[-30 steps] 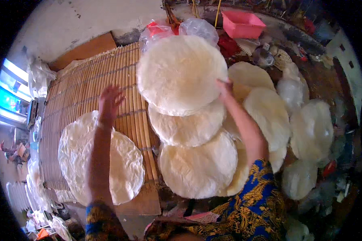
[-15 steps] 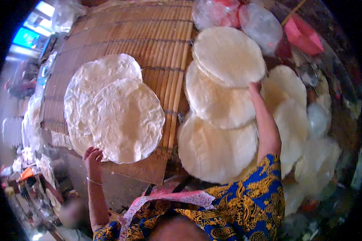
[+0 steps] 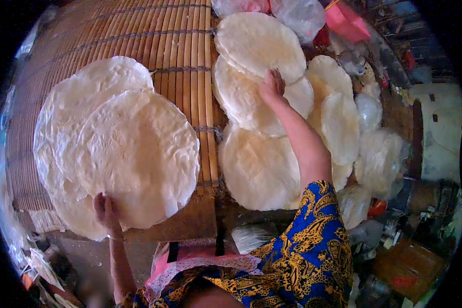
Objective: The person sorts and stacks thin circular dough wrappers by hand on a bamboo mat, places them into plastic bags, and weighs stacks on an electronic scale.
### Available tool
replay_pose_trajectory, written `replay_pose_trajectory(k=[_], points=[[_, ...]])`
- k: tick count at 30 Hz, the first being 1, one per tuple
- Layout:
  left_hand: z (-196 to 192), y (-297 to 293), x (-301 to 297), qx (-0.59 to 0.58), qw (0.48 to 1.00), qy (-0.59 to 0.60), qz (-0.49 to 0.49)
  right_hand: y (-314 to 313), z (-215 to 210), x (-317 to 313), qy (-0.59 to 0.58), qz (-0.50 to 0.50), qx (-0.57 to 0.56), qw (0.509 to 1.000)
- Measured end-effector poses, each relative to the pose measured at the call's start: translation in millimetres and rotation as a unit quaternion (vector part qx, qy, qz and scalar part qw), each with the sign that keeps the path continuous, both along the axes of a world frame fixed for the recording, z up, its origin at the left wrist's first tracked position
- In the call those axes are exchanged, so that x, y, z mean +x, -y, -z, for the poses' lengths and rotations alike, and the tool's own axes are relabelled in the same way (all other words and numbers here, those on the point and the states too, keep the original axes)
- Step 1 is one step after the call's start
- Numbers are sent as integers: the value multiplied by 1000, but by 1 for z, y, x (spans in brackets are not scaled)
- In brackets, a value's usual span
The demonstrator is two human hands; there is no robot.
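Several large, thin, round cream-coloured sheets, like flatbreads, lie in two groups. On the left, a wrinkled round sheet (image 3: 138, 149) overlaps another sheet (image 3: 61, 118). My left hand (image 3: 107, 209) is over their near edges, fingers loosely bent and apart, holding nothing that I can see. To the right, overlapping piles rise away from me. The farthest pile's top sheet (image 3: 259, 43) has my right hand (image 3: 273, 84) at its near edge, fingers bent and the hand partly open; no sheet is lifted. Nearer me lie a middle sheet (image 3: 241, 97) and a near sheet (image 3: 262, 169).
A slatted bamboo mat (image 3: 182, 41) lies under the left sheets. More round sheets (image 3: 339, 123) lie beyond my right forearm, beside a clear plastic bag (image 3: 380, 159). Plastic bags (image 3: 300, 18) and a pink object (image 3: 346, 21) sit at the far right.
The view has swung to the right and closer. My right hand has shifted from the far top sheet's right side to its near edge; my left hand now overlaps the left sheets more.
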State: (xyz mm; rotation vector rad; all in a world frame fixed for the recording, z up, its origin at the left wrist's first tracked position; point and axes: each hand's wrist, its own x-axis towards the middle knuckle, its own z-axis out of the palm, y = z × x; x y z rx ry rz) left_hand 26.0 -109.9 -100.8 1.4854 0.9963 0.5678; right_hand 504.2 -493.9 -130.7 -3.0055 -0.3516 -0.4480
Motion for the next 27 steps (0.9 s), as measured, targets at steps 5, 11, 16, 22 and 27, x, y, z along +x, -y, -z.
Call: replay_pose_trajectory(k=[5,11,16,22,27], points=[[19,-5,-12,181,983,-28,9,-12,28,22,-27,18,-38,999],[34,-6,-10,147,987,1,-72,3,14,54,14,-36,-45,998],[30,-6,0,138,986,-43,-86,3,-26,60,-144,-35,-38,988],[22,-3,15,170,983,-5,-75,9,23,37,23,-109,-133,985],[14,-7,20,177,983,40,-22,-4,17,36,-254,-27,-249,934]])
